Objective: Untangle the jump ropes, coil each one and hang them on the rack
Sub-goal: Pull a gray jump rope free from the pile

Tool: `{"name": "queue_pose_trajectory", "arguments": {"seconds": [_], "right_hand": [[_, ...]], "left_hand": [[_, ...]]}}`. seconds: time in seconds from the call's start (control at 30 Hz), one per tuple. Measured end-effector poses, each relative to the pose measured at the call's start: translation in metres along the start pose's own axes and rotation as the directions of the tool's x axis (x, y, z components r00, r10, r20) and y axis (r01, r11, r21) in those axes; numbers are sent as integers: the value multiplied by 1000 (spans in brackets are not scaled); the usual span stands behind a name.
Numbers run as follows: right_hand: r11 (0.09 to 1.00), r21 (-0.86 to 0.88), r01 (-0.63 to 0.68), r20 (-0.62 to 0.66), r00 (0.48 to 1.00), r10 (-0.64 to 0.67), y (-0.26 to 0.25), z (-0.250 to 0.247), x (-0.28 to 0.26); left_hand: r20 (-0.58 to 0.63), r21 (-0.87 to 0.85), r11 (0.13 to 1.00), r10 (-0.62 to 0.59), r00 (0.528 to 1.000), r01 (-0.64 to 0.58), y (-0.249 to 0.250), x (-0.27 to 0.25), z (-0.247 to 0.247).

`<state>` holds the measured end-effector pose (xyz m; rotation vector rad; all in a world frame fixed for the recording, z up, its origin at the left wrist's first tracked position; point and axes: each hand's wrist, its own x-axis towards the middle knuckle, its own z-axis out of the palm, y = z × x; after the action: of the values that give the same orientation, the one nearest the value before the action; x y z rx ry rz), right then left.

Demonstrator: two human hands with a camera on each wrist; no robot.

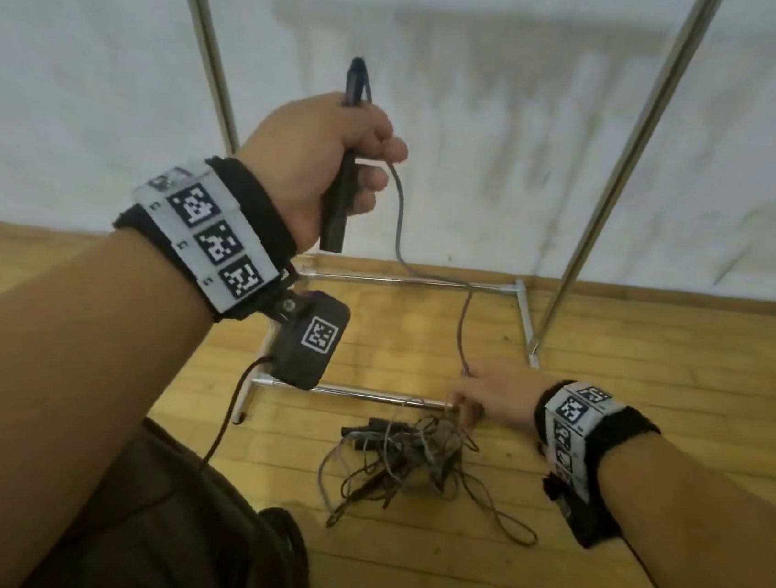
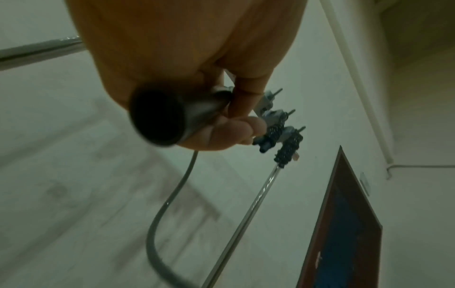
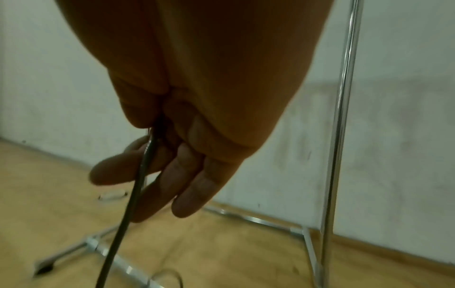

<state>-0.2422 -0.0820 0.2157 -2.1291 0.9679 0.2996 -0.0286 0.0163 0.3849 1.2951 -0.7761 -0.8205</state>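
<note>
My left hand [image 1: 338, 154] is raised in front of the rack and grips a black jump rope handle [image 1: 335, 221] upright; the left wrist view shows the fingers [image 2: 236, 128] curled round the handle [image 2: 157, 120]. Its grey cord [image 1: 400, 228] drops and runs down to my right hand [image 1: 485, 395], low over the floor. There the cord [image 3: 138, 185] passes between thumb and fingers [image 3: 187, 175], which hold it loosely. A tangle of ropes and black handles [image 1: 407, 458] lies on the wooden floor just below that hand.
The chrome rack has two uprights [image 1: 631, 151] and base bars [image 1: 366, 393] on the floor against a white wall. Its hooks [image 2: 290, 142] show beyond my left fingers. My dark trouser leg [image 1: 160, 533] fills the lower left. A dark door [image 2: 344, 224] stands to one side.
</note>
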Motion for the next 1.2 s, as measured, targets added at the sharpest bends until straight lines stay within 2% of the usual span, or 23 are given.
{"name": "queue_pose_trajectory", "arguments": {"seconds": [0.13, 0.3, 0.43, 0.53, 0.63, 0.73, 0.8, 0.87, 0.93, 1.03, 1.1, 1.2], "right_hand": [[985, 121, 119, -217, 972, -91, -47, -59, -41], [971, -83, 224, -373, 897, -239, -103, -120, -84], [946, 40, 322, -477, 838, -265, -109, -140, -84], [943, 137, 304, -498, 844, -200, -93, -130, -61], [976, 76, 204, -429, 890, -153, -82, -115, -33], [981, -39, 188, -401, 897, -188, -83, -112, -12], [976, -1, 217, -395, 897, -200, -82, -113, 2], [961, 85, 262, -381, 900, -212, -78, -111, 15], [942, 151, 300, -376, 899, -226, -74, -109, 29], [912, 236, 336, -365, 900, -237, -62, -108, 50], [918, 235, 320, -328, 915, -235, -49, -106, 61], [962, 160, 222, -226, 957, -184, -21, -94, 75]], "left_hand": [[128, 161, 987, -32, 991, 11, -14, 0, 23], [335, 188, 978, 26, 942, -94, -19, 3, 39], [449, 233, 970, -42, 893, -72, -26, 14, 32], [452, 279, 960, -132, 882, 1, -35, 27, 26], [419, 376, 927, -168, 892, -2, -48, 40, 21], [394, 492, 866, -133, 910, -86, -61, 56, 13], [358, 537, 836, -108, 928, -110, -66, 68, 7], [312, 527, 843, -71, 947, -110, -68, 80, 4], [252, 422, 903, -28, 967, -84, -67, 90, 0], [121, 163, 986, 22, 992, -42, -62, 106, -8], [1, 13, 999, 44, 999, -44, -57, 114, -14], [-182, -143, 987, 45, 982, -71, -50, 125, -24]]}}
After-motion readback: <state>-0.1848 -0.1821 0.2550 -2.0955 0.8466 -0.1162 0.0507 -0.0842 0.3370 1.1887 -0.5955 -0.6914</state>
